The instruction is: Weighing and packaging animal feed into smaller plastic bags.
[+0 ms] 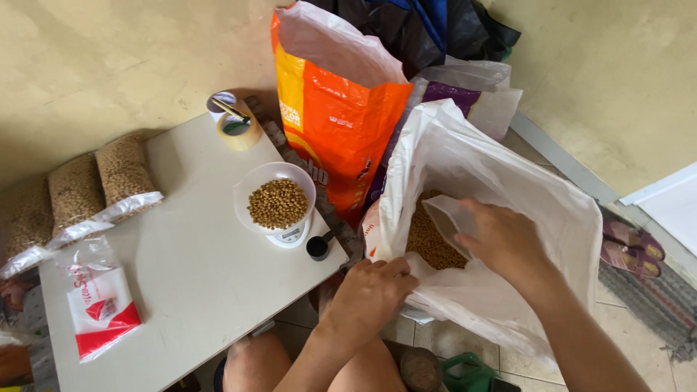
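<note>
My left hand [369, 293] grips the near rim of a large white sack [494, 174] that stands open on the floor. Brown pellets [428, 243] fill its bottom. My right hand [501, 239] reaches inside the sack and holds a clear plastic scoop or cup [444, 218] just above the pellets. On the white table [196, 290] to the left, a white bowl [255, 181] with brown pellets sits on a small white scale [290, 236].
An orange feed bag [334, 116] and a purple-and-white bag [472, 98] stand behind the sack. A tape roll [236, 127], a small black cup [317, 247], a pack of clear bags [102, 305] and filled pellet bags [123, 170] lie on and beside the table. Sandals [632, 250] rest at right.
</note>
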